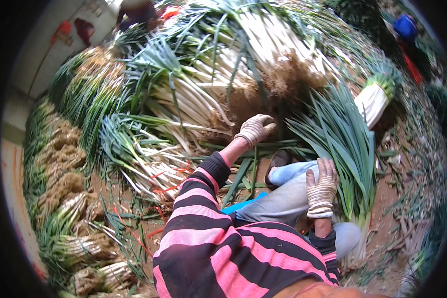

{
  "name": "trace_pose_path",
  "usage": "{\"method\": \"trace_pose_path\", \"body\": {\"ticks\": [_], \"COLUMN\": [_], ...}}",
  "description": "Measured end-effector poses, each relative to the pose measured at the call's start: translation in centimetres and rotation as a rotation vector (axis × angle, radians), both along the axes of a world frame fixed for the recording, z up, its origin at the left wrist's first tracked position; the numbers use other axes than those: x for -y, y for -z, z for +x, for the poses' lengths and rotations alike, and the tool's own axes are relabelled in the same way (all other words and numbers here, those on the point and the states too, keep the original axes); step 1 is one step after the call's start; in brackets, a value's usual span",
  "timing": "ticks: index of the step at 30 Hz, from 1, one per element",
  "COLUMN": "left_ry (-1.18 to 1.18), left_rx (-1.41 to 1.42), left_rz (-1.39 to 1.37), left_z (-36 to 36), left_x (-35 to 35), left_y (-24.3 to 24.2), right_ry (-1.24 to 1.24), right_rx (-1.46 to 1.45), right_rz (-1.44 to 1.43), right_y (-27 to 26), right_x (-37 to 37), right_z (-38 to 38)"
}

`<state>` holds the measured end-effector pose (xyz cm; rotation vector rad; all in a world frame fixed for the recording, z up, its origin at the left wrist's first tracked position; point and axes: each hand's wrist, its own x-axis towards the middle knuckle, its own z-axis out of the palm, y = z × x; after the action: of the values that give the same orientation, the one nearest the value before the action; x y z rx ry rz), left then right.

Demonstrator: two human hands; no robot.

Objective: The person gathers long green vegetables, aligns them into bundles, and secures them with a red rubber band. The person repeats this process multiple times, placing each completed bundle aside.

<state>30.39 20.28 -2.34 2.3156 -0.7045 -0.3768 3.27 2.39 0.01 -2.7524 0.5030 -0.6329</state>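
Observation:
My left hand [256, 129], in a striped work glove, reaches forward over the ground beside the root ends of piled leeks [188, 98]. Its fingers are loosely bent and I see nothing in them. My right hand [322, 187], gloved likewise, is held over my bent leg [279, 199] with its fingers stretched out. Its fingertips are at the edge of a bunch of leeks [352, 156], whose broad green leaves point away from me. The white stalks of that bunch lie beside my knee. Whether the right fingers touch the leaves is hard to tell.
A tied leek bundle [376, 93] lies at the right. Long white leeks [272, 33] are heaped ahead, roots towards me. Looser leeks [160, 167] and red tying strips [167, 190] lie at the left, past which bundles [78, 246] form a row. Another person [136, 13] is at the far left.

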Motion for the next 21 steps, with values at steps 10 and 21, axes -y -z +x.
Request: {"method": "trace_pose_path", "body": {"ticks": [10,21], "left_ry": [-0.356,-0.515], "left_rx": [-0.453,-0.583], "left_rz": [-0.368,-0.769], "left_z": [7.3,15.5], "left_x": [-3.3,1.0], "left_y": [7.2,8.8], "right_ry": [-0.132,-0.128], "right_rx": [-0.170,-0.182], "right_rz": [-0.094,-0.058], "right_y": [2.4,1.0], "right_x": [-0.3,-0.9], "right_z": [4.6,6.9]}}
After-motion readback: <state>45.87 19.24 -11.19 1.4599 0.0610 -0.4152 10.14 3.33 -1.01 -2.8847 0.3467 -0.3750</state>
